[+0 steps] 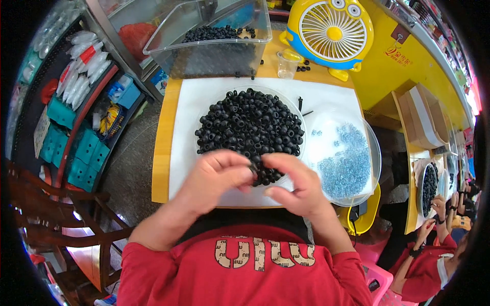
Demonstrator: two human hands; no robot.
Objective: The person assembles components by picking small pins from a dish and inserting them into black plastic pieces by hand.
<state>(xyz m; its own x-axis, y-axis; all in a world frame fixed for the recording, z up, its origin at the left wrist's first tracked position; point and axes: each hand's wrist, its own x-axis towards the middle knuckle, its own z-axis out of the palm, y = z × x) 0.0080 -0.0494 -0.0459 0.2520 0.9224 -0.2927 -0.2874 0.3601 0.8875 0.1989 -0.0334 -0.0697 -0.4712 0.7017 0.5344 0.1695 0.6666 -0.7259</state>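
A round clear tray point(198, 145) in front of me bears a heap of small round black plastic pieces with holes point(245, 120). Over its near edge, my left hand point(217, 178) is closed in a pinch, with a small black piece point(253, 168) at the fingertips, partly hidden. Facing it, my right hand point(298, 182) has its thumb and forefinger apart, with black pieces showing in the gap. To the right lies a round clear tray point(376, 153) with many tiny pale-blue translucent pieces point(343, 171).
Behind the heap stands a clear bin point(214, 64) of black pieces, beside a small clear cup point(287, 66) and a yellow-and-blue fan point(331, 35). Two thin black rods point(300, 104) lie between the trays. A yellow basket point(366, 219) is below the table's right edge. Another person works at far right.
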